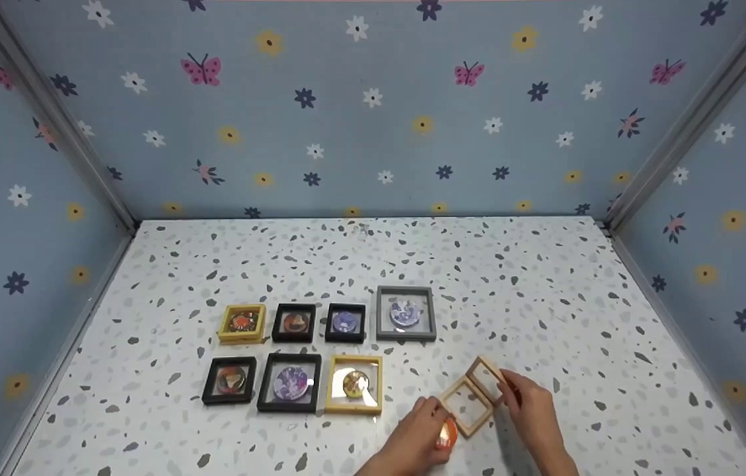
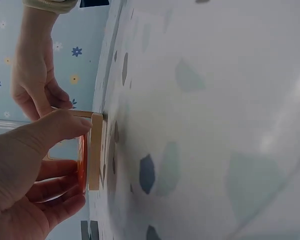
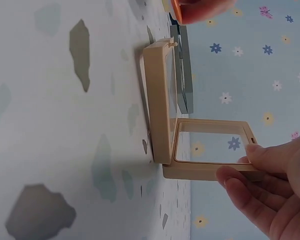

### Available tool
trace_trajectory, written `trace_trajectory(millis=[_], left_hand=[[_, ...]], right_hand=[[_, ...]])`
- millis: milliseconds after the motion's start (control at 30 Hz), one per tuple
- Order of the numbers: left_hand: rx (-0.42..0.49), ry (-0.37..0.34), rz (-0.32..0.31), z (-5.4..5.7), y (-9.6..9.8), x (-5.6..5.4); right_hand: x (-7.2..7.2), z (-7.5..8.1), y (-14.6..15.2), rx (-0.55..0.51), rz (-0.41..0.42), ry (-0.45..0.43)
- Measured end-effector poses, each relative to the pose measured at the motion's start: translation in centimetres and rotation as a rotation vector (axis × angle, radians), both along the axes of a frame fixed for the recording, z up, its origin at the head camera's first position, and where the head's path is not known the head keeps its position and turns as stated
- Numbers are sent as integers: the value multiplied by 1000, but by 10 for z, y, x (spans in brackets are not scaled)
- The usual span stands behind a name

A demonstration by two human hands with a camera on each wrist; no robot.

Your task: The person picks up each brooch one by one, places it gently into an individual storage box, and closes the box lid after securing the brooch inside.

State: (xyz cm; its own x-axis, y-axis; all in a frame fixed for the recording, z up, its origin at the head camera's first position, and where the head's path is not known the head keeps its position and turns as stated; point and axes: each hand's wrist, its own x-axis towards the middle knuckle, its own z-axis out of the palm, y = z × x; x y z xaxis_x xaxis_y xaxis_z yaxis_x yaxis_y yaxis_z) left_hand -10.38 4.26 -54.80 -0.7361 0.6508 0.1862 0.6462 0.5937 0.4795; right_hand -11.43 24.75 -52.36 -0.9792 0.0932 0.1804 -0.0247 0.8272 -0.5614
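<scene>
A tan hinged display frame (image 1: 467,404) with clear film panes lies opened on the table, one half flat and the other tilted up. My right hand (image 1: 534,410) pinches the edge of the raised half; in the right wrist view thumb and fingers grip its outer rim (image 3: 250,172). My left hand (image 1: 412,433) holds a round orange badge (image 1: 447,434) by its edge, close beside the flat half. In the left wrist view the badge (image 2: 82,162) stands on edge between thumb and fingers, partly hidden by them. Its thumb reaches the frame's near side (image 2: 95,150).
To the left stand two rows of display frames with round badges inside: a yellow frame (image 1: 223,328), black frames (image 1: 262,383), another yellow frame (image 1: 379,396) and a larger grey frame (image 1: 432,317). Patterned walls (image 1: 373,66) enclose the speckled table (image 1: 511,264) at back and sides.
</scene>
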Motion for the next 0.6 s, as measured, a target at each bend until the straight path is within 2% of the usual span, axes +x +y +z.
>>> trace_trajectory(millis=[167,400,600], left_hand=[[77,29,38,1,10,-7],[125,115,72,-1,27,-18],[61,48,83,1,40,-25]], right_hand=[[-1,2,-1,0,-24,-60],[-1,2,-1,-15,-29,-53],[-1,2,-2,-19,-36,-83]])
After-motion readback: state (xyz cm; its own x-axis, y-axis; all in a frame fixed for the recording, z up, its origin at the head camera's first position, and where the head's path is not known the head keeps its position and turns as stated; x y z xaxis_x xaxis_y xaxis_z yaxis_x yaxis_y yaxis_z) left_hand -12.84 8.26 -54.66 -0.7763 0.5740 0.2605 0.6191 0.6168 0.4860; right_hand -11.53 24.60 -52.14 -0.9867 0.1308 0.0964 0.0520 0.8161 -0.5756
